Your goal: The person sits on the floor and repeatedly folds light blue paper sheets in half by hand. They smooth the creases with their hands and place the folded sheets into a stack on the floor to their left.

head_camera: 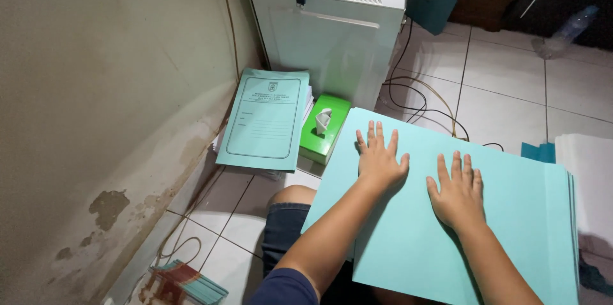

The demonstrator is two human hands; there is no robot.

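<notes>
While both flat on smooth teal card sheets (511, 215), left hand (379, 159), right hand (457, 194) spread

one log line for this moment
left hand: flat on teal paper stack | right hand: flat on same stack | nearby: green tissue box, printed teal folder

Beside a white cabinet (332, 30) on the tiled floor (504, 81) sit a green tissue box (325, 129), a leaning printed folder (267, 120) and black cables (415, 97).
</notes>
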